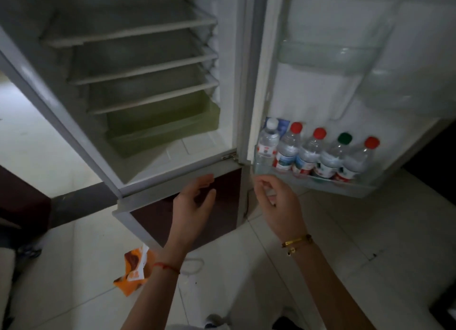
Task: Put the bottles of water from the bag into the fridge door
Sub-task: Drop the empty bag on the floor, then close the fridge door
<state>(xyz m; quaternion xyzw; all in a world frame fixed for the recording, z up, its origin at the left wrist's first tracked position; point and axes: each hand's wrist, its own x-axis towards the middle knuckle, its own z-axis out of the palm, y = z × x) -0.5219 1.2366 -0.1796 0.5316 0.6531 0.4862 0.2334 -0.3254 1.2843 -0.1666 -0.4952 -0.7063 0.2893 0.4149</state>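
Several water bottles stand in a row in the bottom shelf [320, 181] of the open fridge door: a white-capped bottle [267, 142] at the left end, then red-capped ones [287, 148], a green-capped one [332, 157] and another red-capped one [357, 161]. My right hand [276, 201] hovers just below the shelf's left end, fingers loosely curled, holding nothing. My left hand [195, 201] is in front of the fridge's lower edge, fingers apart and empty. An orange bag [134, 270] lies crumpled on the floor below my left forearm.
The fridge interior [138, 78] has bare shelves and a greenish drawer [162, 127]. An upper door shelf [328, 55] holds nothing I can see. The dark lower fridge door [187, 213] is behind my hands. Pale floor tiles [345, 243] spread all around.
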